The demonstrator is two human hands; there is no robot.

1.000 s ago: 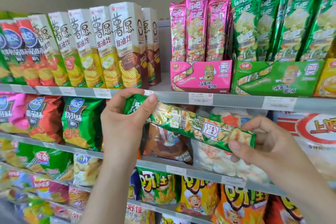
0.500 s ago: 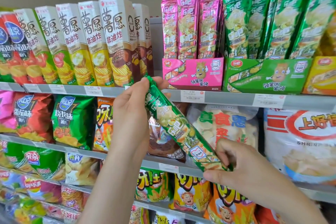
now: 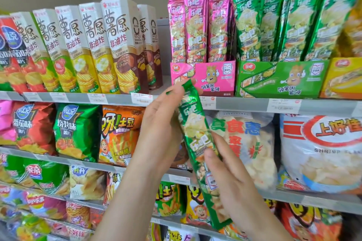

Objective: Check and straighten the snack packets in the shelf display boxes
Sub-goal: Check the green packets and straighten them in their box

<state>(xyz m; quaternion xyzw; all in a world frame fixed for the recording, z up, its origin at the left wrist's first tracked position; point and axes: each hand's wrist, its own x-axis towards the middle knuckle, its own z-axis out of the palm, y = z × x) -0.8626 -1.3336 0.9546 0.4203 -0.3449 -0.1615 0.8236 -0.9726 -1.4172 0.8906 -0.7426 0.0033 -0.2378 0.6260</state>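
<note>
1. We hold one green snack packet (image 3: pixel 195 129) in the air in front of the shelves. It is in no display box, and its top end overlaps the lower left corner of the pink display box (image 3: pixel 211 76) in our view.
2. Our left grip (image 3: pixel 162 131) clasps the packet's upper end, with the fingers running along its left edge. Our right grip (image 3: pixel 235 186) grasps the lower half, with the thumb (image 3: pixel 210 155) across the printed face and the fingers behind.
3. The packet's long axis is close to upright. The top tips left and far, and the bottom end sits nearer to us and to the right.
4. The matching green display box (image 3: pixel 282 78) stands on the top shelf (image 3: pixel 244 103), up and to the right of the packet. The green packets in it (image 3: pixel 293 23) stand upright in a row.
5. We judge that the right grip is the nearer one to that box, so the packet likely travels up and right over the shelf edge. Its tilt would need bringing upright so that the bottom end goes in first.
</note>
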